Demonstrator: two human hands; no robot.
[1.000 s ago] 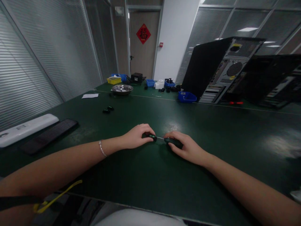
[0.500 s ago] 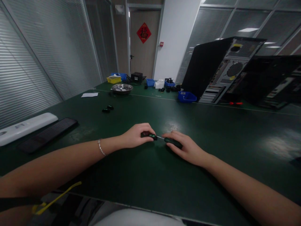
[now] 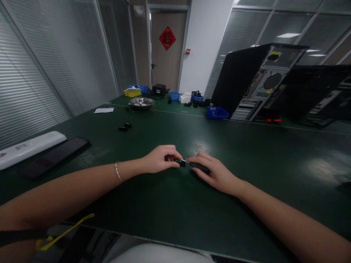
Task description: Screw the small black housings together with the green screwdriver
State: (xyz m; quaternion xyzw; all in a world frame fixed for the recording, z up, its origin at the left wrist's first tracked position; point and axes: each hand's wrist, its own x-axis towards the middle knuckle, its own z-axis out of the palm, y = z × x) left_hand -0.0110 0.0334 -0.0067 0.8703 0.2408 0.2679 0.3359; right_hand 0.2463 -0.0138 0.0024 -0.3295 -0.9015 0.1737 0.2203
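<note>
A left hand (image 3: 159, 159) pinched a small black piece (image 3: 180, 163) between thumb and fingers at the center of the frame, above a dark green counter (image 3: 170, 215). The piece looked dark and stubby, with green marks on its upper face; its long axis ran roughly left to right, its right end dipping slightly. A right hand (image 3: 216, 171) gripped a screwdriver (image 3: 200, 168) with a dark handle and thin, pale metal shaft, which pointed left and slightly upward at the piece. Whether the tip touched was too small to tell. Two similar black pieces (image 3: 125, 126) lay near each other, left of center.
</note>
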